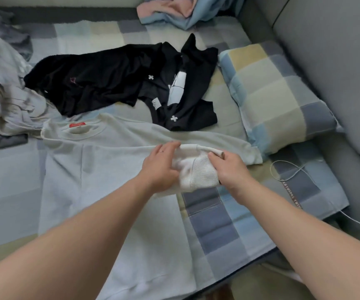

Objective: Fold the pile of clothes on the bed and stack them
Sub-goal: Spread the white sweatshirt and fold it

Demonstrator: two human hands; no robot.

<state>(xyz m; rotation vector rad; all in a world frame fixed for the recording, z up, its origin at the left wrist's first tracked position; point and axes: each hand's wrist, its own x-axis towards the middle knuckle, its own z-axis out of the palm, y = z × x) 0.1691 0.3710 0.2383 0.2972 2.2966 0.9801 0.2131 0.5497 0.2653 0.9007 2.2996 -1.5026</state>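
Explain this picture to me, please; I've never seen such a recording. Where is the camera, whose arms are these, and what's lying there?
There is no machine: a person wears one camera on the head, looking down at their own arms. The left hand and right hand both grip the ribbed-cuffed sleeve of a white sweatshirt spread on the checked bed cover. Behind it lie black clothes, a pillow at the right, a pale crumpled pile at the left, and pink and blue cloth at the far edge.

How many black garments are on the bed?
2: a black top beyond the white sweatshirt's collar; a black printed tee overlapping its right edge, beside the pillow. Others may hide underneath.
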